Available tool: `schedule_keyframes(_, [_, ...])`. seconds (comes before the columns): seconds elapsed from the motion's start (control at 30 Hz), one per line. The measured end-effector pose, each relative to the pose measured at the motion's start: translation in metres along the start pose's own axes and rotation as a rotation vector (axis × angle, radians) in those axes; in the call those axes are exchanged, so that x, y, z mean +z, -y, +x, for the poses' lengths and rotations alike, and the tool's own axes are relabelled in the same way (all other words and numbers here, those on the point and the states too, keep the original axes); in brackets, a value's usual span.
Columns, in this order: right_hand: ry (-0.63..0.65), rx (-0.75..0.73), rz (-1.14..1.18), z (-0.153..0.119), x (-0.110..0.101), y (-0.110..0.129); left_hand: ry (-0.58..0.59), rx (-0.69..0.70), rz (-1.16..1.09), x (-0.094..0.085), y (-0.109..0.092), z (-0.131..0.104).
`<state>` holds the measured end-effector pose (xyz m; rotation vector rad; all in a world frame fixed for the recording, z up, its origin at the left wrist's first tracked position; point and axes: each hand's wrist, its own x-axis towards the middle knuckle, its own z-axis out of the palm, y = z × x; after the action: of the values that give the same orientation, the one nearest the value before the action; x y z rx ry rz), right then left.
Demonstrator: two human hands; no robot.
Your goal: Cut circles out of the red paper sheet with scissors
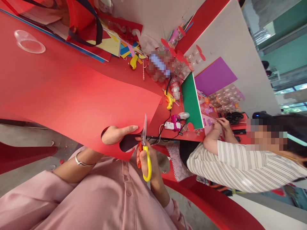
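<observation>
A large red sheet of paper [96, 99] spreads over the table's front edge, with rounded holes cut near its lower right edge. My left hand [115, 134] shows through one hole, thumb lying on top of the sheet and the other fingers hidden beneath, so it grips the paper. In my right hand [146, 159] are scissors [149, 166] with yellow and red-orange handles. Their blades stand a little apart at the sheet's right edge, by the cut. Faint circle outlines appear on the paper near the left hand.
A yellow glue gun [169, 99], a pink plug adapter [177, 122] and cords lie to the right. Behind are a yellow tape cutter [133, 62] and plastic cups [176, 89]. Past a green divider [192, 102], a person in a striped shirt [240, 166] works at the table.
</observation>
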<state>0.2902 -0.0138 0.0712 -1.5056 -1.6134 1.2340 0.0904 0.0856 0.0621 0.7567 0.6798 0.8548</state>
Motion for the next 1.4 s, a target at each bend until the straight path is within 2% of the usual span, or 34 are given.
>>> schedule_keyframes(0.17, [-0.010, -0.006, 0.012, -0.001, 0.000, 0.002, 0.034, -0.027, -0.029, 0.003, -0.002, -0.001])
schedule_keyframes(0.33, [-0.003, -0.008, -0.038, -0.001, -0.004, 0.008, -0.005, -0.050, -0.060, 0.006, -0.008, -0.002])
schedule_keyframes(0.47, [0.011, -0.006, -0.073, 0.000, -0.006, 0.009, 0.069, -0.048, -0.016, 0.003, -0.014, 0.001])
schedule_keyframes(0.63, [0.022, -0.002, -0.081, 0.001, -0.005, 0.009, 0.047, -0.113, -0.002, -0.003, -0.016, 0.001])
schedule_keyframes(0.87, [0.041, 0.002, -0.001, -0.001, -0.003, 0.006, 0.059, -0.087, 0.052, -0.003, -0.023, -0.002])
schedule_keyframes(1.13, [0.063, -0.019, -0.017, 0.000, -0.002, 0.004, 0.113, -0.092, 0.065, -0.007, -0.024, -0.002])
schedule_keyframes(1.4, [0.074, -0.007, -0.013, 0.001, -0.003, 0.003, 0.016, -0.173, 0.103, -0.014, -0.020, -0.004])
